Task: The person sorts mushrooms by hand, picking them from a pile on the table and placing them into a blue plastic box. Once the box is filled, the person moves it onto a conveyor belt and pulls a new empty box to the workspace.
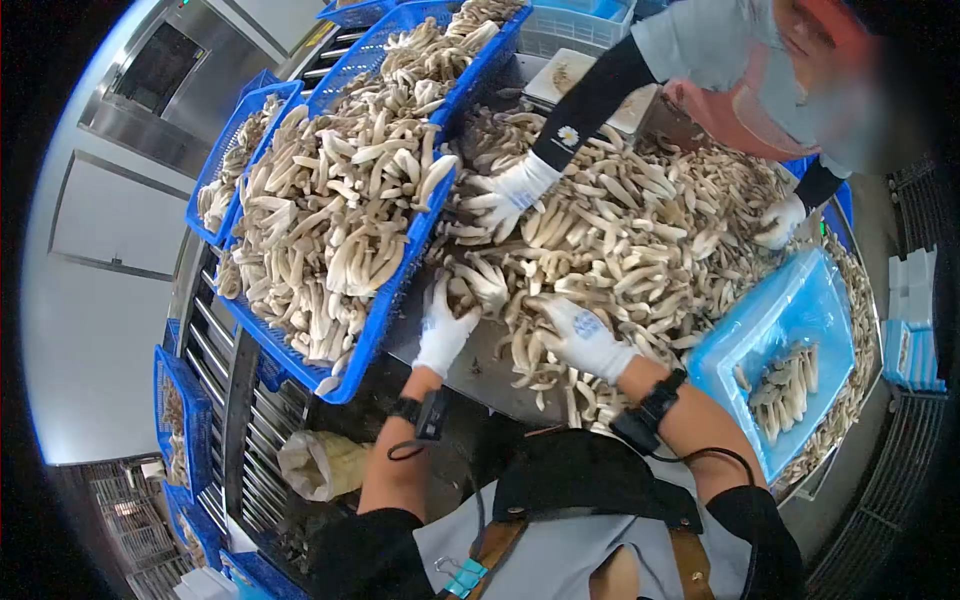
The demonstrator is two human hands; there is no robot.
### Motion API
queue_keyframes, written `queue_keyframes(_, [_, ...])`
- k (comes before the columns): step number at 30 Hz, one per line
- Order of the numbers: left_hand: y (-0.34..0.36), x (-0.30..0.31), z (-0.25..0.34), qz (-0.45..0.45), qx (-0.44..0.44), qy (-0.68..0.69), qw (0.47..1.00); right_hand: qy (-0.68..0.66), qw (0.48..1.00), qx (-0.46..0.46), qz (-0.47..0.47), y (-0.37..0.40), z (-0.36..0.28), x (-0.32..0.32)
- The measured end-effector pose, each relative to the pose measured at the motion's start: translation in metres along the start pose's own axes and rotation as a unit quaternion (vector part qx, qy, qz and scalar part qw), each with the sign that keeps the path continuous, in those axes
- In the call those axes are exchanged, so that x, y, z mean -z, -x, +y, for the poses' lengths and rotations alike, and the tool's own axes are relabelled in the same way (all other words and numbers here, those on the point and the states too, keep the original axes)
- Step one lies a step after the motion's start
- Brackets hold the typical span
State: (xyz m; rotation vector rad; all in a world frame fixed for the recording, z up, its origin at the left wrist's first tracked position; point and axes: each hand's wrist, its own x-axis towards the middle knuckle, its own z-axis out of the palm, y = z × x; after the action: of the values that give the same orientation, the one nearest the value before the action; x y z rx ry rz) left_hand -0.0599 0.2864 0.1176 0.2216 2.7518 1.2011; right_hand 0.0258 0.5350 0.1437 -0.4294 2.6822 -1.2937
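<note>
My left hand [447,325], in a white glove, is closed on a clump of mushrooms [484,284] at the left edge of the heap, next to the blue basket. The mushrooms have pale, thick stems and brownish caps. My right hand [582,342], gloved too, has its fingers curled over mushrooms at the near side of the mushroom heap [610,240]. Its fingertips partly hide what they grip. Both hands are low over the metal table [500,385], a short gap apart.
A blue basket [372,350] heaped with mushrooms stands at left, beside a roller conveyor [212,345]. At right is a blue-lined tray [735,345] with some mushrooms. Across the table, a co-worker's gloved hands [515,195] touch the heap. A pale sack [322,465] lies below.
</note>
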Motion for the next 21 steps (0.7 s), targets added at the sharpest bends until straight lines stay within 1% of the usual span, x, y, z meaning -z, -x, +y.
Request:
queue_keyframes(1, [0.008, 0.001, -0.003, 0.026, 0.024, 0.06, 0.998, 0.038, 0.999, 0.024, 0.025, -0.017, -0.001, -0.009])
queue_keyframes(2, [0.011, -0.005, -0.024, 0.07, 0.018, 0.092, 0.993, 0.041, 0.999, 0.005, 0.002, -0.032, -0.003, -0.016])
queue_keyframes(3, [0.011, -0.025, -0.066, 0.111, 0.023, 0.227, 0.967, 0.043, 0.999, -0.014, -0.022, -0.049, -0.007, -0.021])
queue_keyframes(4, [0.016, -0.021, -0.058, 0.111, 0.106, 0.312, 0.938, 0.093, 0.994, -0.013, -0.061, -0.065, -0.009, -0.029])
queue_keyframes(5, [0.021, -0.017, -0.05, 0.111, 0.187, 0.393, 0.894, 0.149, 0.986, 0.009, -0.075, -0.078, -0.012, -0.036])
queue_keyframes(7, [0.022, -0.002, -0.036, 0.094, 0.197, 0.462, 0.859, 0.26, 0.962, -0.008, -0.078, -0.094, -0.014, -0.052])
queue_keyframes(8, [0.019, 0.003, -0.036, 0.085, 0.2, 0.497, 0.84, 0.261, 0.962, -0.018, -0.079, -0.103, -0.011, -0.057])
queue_keyframes(10, [0.011, -0.007, -0.07, 0.069, 0.21, 0.551, 0.805, 0.265, 0.96, -0.041, -0.081, -0.114, 0.0, -0.064])
queue_keyframes(11, [0.009, -0.014, -0.088, 0.061, 0.214, 0.577, 0.786, 0.235, 0.971, -0.026, -0.037, -0.116, 0.01, -0.067])
queue_keyframes(12, [0.005, -0.004, -0.078, 0.062, 0.187, 0.55, 0.812, 0.199, 0.978, -0.046, -0.032, -0.116, 0.01, -0.063])
queue_keyframes(13, [0.0, -0.001, -0.078, 0.054, 0.181, 0.565, 0.803, 0.164, 0.984, -0.064, -0.027, -0.118, 0.009, -0.059])
queue_keyframes(15, [-0.009, 0.005, -0.078, 0.038, 0.167, 0.593, 0.787, 0.199, 0.977, -0.068, -0.042, -0.12, 0.006, -0.06])
queue_keyframes(16, [-0.014, 0.003, -0.077, 0.041, 0.16, 0.613, 0.772, 0.216, 0.973, -0.069, -0.045, -0.123, 0.004, -0.062])
queue_keyframes(17, [-0.018, 0.003, -0.075, 0.033, 0.169, 0.639, 0.749, 0.248, 0.964, -0.067, -0.075, -0.128, 0.003, -0.063])
queue_keyframes(19, [-0.024, 0.017, -0.047, 0.018, 0.186, 0.685, 0.705, 0.278, 0.947, -0.091, -0.13, -0.139, -0.009, -0.056])
queue_keyframes(20, [-0.024, 0.021, -0.034, 0.027, 0.146, 0.651, 0.744, 0.281, 0.954, -0.069, -0.083, -0.139, 0.005, -0.065])
queue_keyframes(21, [-0.022, 0.018, -0.039, 0.017, 0.141, 0.629, 0.765, 0.234, 0.965, -0.085, -0.086, -0.138, 0.003, -0.06])
